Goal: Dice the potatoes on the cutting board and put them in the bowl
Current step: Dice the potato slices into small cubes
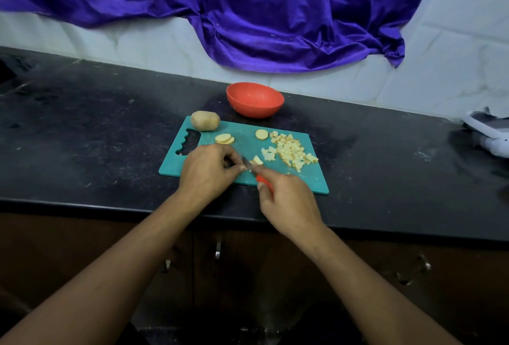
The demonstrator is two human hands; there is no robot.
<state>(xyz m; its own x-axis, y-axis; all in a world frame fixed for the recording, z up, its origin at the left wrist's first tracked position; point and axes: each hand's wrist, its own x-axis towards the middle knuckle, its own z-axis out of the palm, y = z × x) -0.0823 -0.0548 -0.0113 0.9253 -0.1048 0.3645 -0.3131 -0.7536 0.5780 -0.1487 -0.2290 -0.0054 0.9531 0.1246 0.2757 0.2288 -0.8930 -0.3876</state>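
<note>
Potato slice (257, 160) at mid-frame on teal cutting board (314, 180), pinched by left hand (208, 169). Right hand (289, 201) clamped on knife (248, 164). Diced pile (292, 151) lies right, bowl (254, 99) above. Best practice: keep fingertips tucked and cuts short and even.

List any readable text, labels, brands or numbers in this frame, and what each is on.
None readable in the head view.
The teal plastic cutting board: no marking.
The orange-red round plastic bowl: no label.
The red-handled knife in the right hand: no brand visible, blade blurred.
The white device at the right edge of the black counter: cut off, nothing legible.
The purple satin cloth: unprinted.
</note>
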